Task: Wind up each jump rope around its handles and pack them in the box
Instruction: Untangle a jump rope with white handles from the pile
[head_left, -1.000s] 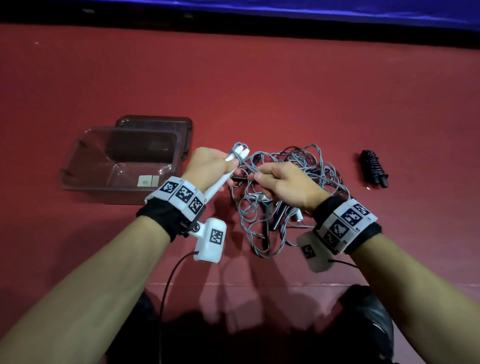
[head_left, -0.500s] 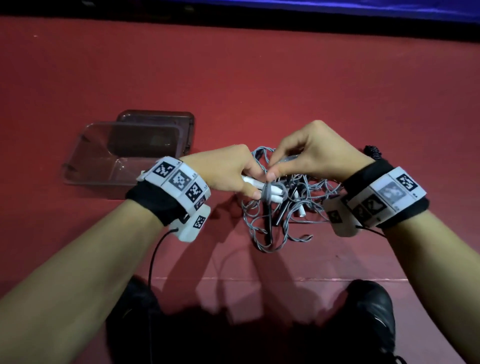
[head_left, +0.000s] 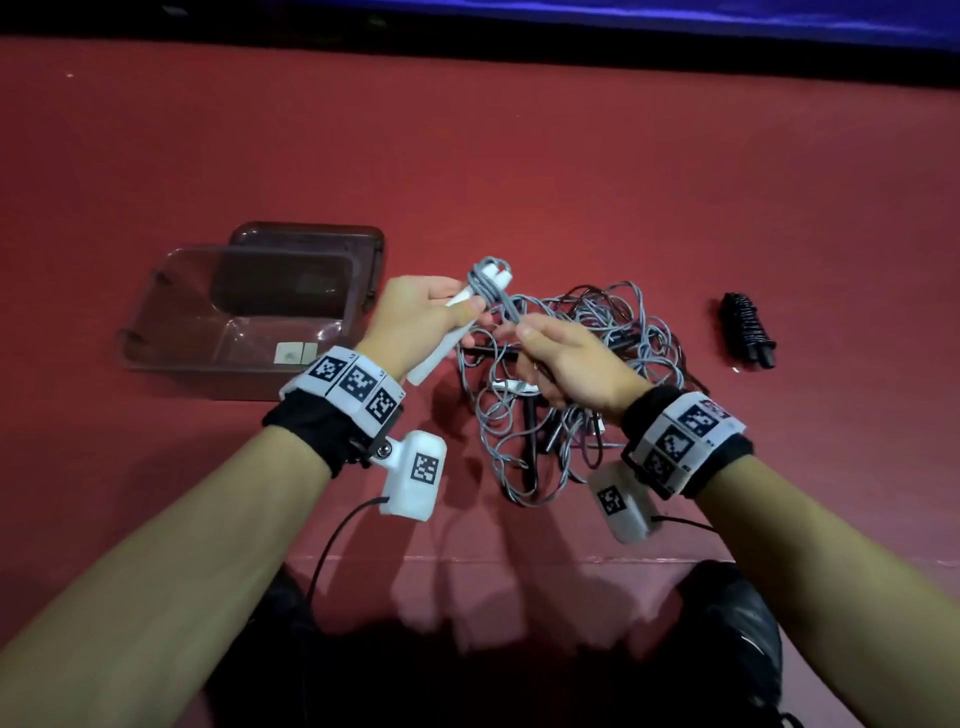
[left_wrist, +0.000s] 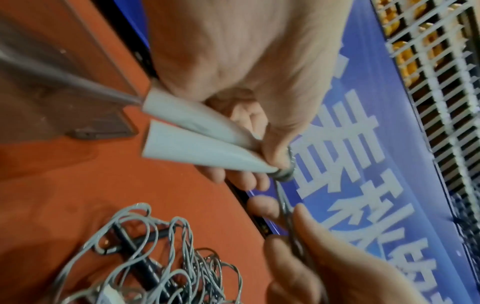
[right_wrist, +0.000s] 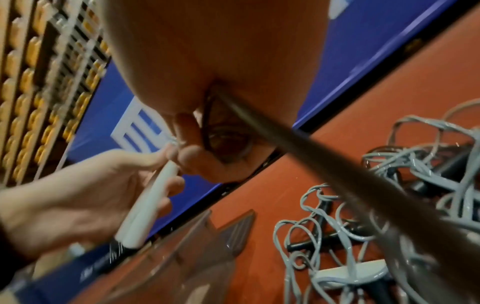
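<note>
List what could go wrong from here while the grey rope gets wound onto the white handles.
1. The grey rope runs from the white handles straight into the tangled pile, so winding may drag other ropes and black handles along or tighten knots.
2. The left hand grips two handles that splay apart in the left wrist view; the few wraps near their tips could slip off.
3. The right hand only pinches the rope, so tension may be lost.

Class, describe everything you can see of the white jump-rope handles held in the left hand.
The white handles are two smooth, plastic-looking tapered sticks held side by side, tilted with their rope ends up and away from the person. The left hand grips them mid-length. Grey braided rope is wound a few turns around their upper ends and leads to the right hand, which pinches it.
</note>
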